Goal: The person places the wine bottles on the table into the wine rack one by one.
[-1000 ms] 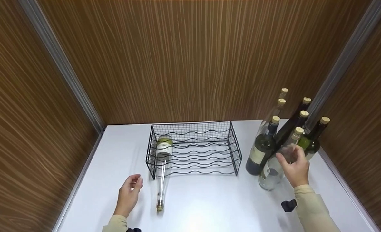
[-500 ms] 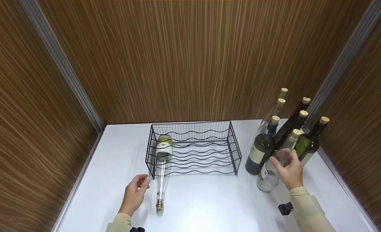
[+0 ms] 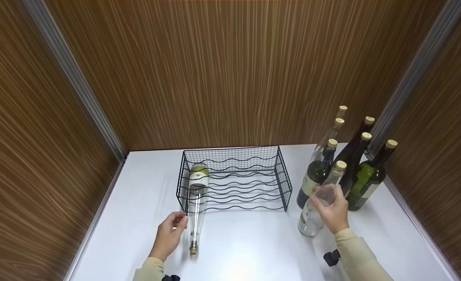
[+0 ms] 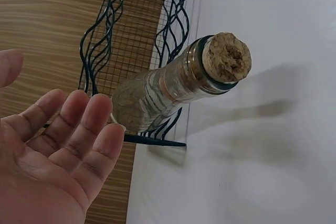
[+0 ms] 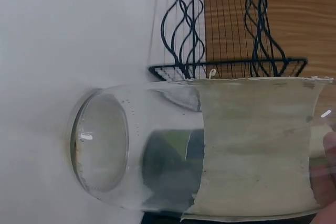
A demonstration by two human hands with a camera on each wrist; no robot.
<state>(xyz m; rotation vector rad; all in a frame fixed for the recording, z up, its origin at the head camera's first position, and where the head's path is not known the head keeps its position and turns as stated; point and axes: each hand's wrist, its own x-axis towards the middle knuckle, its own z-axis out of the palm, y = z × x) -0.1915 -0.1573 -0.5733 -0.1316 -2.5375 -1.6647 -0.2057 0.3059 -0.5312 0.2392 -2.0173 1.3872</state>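
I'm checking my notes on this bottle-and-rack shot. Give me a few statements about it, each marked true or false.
1. The right hand grips a clear bottle. True.
2. The wire rack holds three bottles. False: one, the lying bottle.
3. The lying bottle's cork points away from the back wall. True.
4. The left hand has a grip round that bottle's neck. False: its fingers are open beside it.

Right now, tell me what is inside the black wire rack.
The wire rack holds one clear bottle lying in its leftmost slot, with the corked neck sticking out the front. The other slots show only bare wire. The bottle's contents cannot be made out.
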